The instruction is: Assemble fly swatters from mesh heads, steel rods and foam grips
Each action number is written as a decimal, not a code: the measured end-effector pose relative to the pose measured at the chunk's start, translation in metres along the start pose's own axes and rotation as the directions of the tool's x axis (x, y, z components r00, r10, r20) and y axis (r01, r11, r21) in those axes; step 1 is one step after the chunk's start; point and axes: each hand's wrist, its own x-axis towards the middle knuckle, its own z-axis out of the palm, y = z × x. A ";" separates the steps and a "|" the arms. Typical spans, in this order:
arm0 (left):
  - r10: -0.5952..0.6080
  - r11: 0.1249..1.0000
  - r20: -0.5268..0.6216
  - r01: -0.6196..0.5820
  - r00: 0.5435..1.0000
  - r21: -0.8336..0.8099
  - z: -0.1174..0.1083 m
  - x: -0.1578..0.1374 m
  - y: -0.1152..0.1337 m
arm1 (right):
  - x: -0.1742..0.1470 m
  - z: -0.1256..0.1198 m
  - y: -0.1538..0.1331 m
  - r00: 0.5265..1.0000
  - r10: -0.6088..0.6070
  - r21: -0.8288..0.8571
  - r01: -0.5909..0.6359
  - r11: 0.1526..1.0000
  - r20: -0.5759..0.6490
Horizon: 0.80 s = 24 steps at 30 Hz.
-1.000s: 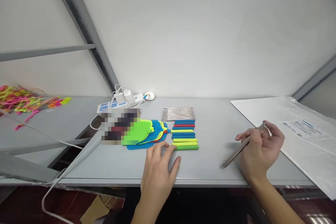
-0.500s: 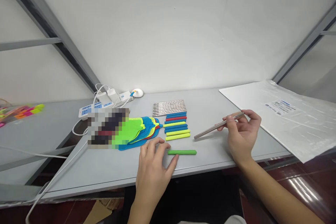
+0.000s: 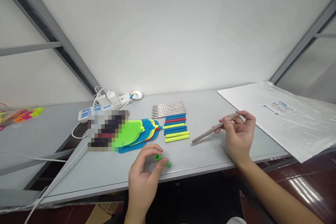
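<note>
My left hand (image 3: pixel 144 176) is closed near the table's front edge, with a green plastic handle sleeve (image 3: pixel 158 157) between thumb and fingers. The sleeve's hollow end faces up and left; its other end is blurred. On the right, my right hand (image 3: pixel 239 138) pinches a slim silver telescopic metal rod (image 3: pixel 204 136) by its upper end, the thick end slanting down to the left just above the table. Between and behind the hands lie several blue, red and yellow handle sleeves (image 3: pixel 177 135) in a row. Behind them sit several silver rods (image 3: pixel 168 109) side by side.
Perforated fly swatter heads (image 3: pixel 133 133) in green, blue, yellow and red are piled at left, partly pixelated. A power strip (image 3: pixel 85 113) with white cables stands behind them. A white plastic-wrapped package (image 3: pixel 291 122) covers the table's right side. Grey metal frame bars (image 3: pixel 76 64) flank the table.
My left hand has picked the green sleeve up off the table and tilted it, turning its hollow end up. My right hand holds the metal rod nearly as before.
</note>
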 end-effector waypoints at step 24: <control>-0.026 0.940 0.335 -0.091 0.942 0.328 0.024 0.003 0.007 | -0.015 0.008 -0.003 0.954 0.278 0.120 -0.290 0.949 0.107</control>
